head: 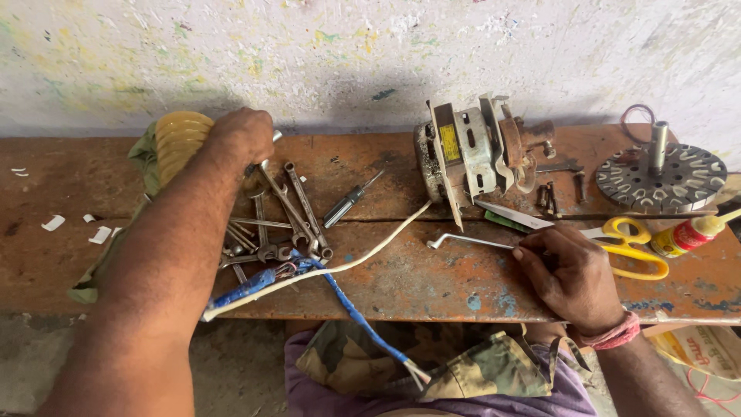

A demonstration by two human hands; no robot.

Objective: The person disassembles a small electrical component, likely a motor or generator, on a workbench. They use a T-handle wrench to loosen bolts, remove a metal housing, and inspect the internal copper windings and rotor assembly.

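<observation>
My left hand (243,137) is closed around a metal tool at the far left of a rusty bench (432,278), beside a yellow ribbed roll (179,140). Below that hand lies a heap of spanners (274,220) and a small screwdriver (349,202). My right hand (571,276) rests on the bench and pinches the end of a thin bent metal rod (467,241). An electric motor (478,154) stands at the back, just above the rod. A white cable (340,266) and a blue cable (347,309) run across the bench toward my lap.
Yellow-handled scissors (633,243) lie right of my right hand. A round slotted stator with a shaft (662,176) sits at the far right, with a small glue bottle (688,235) in front of it. Loose bolts (549,197) lie by the motor. A paint-flecked wall (347,54) backs the bench.
</observation>
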